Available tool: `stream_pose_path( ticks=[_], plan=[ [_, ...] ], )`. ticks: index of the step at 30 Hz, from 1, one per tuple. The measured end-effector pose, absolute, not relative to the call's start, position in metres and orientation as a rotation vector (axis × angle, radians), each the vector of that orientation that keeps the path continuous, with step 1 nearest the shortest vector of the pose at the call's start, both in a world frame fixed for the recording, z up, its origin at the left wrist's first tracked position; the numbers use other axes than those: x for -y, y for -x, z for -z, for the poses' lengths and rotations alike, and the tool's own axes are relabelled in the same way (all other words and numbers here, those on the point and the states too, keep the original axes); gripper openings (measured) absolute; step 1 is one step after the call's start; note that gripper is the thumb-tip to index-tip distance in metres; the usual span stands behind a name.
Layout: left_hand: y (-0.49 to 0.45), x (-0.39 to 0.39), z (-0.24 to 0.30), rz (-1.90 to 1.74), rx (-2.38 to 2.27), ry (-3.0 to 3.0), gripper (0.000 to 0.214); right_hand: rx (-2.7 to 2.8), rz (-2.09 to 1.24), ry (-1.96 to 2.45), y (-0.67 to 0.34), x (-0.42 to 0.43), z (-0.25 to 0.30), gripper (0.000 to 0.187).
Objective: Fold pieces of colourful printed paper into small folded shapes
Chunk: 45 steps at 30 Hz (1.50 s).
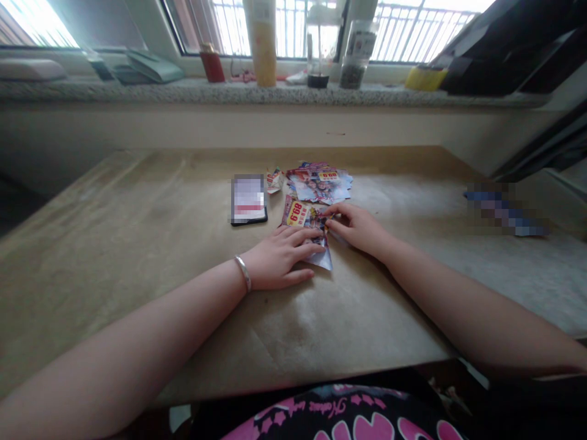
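**Flyer Work: One Sheet Under Hand, Loose Pile Beyond**

Locate the flyer [298, 213] at the centre of the frame, flat on the table [137, 226] and partly covered by the left hand [282, 256]. Left fingers: slightly apart, laid palm-down across the sheet. Right hand [355, 226]: at the right edge of the sheet, thumb and index fingertip close together; possibly pinching paper, but too small in this view to confirm.

Work stage, by judgement: partway through the sheet in hand. Done, as far as visible: other flyers gathered into an uneven pile [321, 184], upper centre of the frame, just above the hands. Left, at minimum: completion of the covered sheet. Impossible to class the pile as finished or waiting.

Count as follows:

- Under the hands: one flyer.
- In the pile: several sheets, too overlapped for an exact count.
- Just left of the pile: one crumpled paper scrap [274, 182].
- Left of the scrap: one flat, dark-edged object [248, 198], surface pixelated.
- On the left wrist: one bracelet [243, 273].
- Along the windowsill, top of the frame: one red bottle [211, 64], one tall yellow bottle [265, 55].
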State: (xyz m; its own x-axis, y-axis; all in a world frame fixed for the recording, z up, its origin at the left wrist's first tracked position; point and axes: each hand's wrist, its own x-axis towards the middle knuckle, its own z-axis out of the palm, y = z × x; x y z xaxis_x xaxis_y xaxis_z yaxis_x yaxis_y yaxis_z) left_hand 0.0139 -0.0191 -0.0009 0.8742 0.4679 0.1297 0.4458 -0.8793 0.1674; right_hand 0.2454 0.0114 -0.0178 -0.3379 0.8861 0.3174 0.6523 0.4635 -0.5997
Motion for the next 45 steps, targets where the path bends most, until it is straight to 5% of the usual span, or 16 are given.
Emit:
stream_pose_path(
  ticks=[8, 12, 14, 17, 26, 40, 45],
  plan=[
    [-0.013, 0.016, 0.004, -0.334, -0.777, -2.857, 0.041, 1.968, -0.406, 1.219, -0.238, -0.007, 0.012, 0.009],
    [-0.013, 0.016, 0.007, -0.372, -0.794, -2.861, 0.041, 1.749, -0.591, 1.236, -0.234, -0.007, 0.017, 0.037],
    [-0.012, 0.016, 0.008, -0.424, -0.796, -2.848, 0.043, 1.661, -0.712, 1.223, -0.232, -0.007, 0.019, 0.037],
    [-0.012, 0.015, 0.01, -0.58, -0.796, -2.801, 0.054, 1.589, -0.844, 1.209, -0.229, -0.007, 0.022, 0.026],
    [-0.013, 0.007, 0.017, -0.828, -0.729, -2.785, 0.101, 1.741, -0.641, 1.166, -0.224, 0.006, 0.015, 0.034],
    [-0.016, 0.012, 0.01, -0.792, -0.85, -2.881, 0.119, 1.915, -0.325, 1.212, -0.217, 0.019, 0.002, 0.031],
    [-0.016, 0.013, 0.009, -0.821, -0.922, -2.889, 0.115, 1.839, -0.492, 1.201, -0.217, 0.018, 0.003, 0.027]
  ],
)
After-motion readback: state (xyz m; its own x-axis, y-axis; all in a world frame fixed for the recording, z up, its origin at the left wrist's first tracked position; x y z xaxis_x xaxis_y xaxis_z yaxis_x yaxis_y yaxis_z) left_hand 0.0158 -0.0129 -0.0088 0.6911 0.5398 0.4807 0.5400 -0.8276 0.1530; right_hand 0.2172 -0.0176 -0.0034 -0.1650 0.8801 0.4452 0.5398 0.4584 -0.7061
